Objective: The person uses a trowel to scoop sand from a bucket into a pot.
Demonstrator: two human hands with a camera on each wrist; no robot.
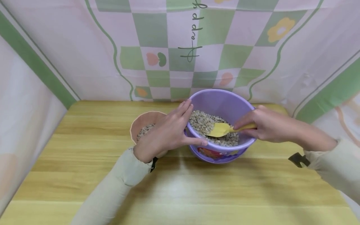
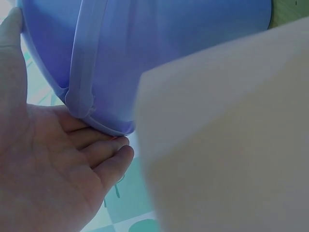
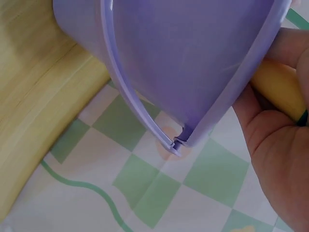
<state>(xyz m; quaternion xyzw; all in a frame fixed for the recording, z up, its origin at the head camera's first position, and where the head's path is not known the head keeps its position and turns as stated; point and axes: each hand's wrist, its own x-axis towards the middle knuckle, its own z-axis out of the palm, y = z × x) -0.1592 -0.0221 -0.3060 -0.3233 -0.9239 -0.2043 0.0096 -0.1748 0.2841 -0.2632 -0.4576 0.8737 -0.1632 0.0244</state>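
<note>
While left hand point(image 1: 166, 132) steadies gravel-filled purple bucket point(image 1: 220, 103), right hand point(image 1: 265, 125) grips yellow scoop point(image 1: 222, 129), pink bowl point(image 1: 144, 122) holding gravel

A purple plastic bucket point(image 1: 222, 107) stands tilted toward the person on the wooden bench, partly filled with small grey-brown gravel point(image 1: 203, 122). A yellow scoop point(image 1: 222, 129) lies with its blade on the gravel, its handle reaching out over the right rim. Just left of the bucket sits a pinkish bowl point(image 1: 146, 120) holding some of the same gravel.
</note>
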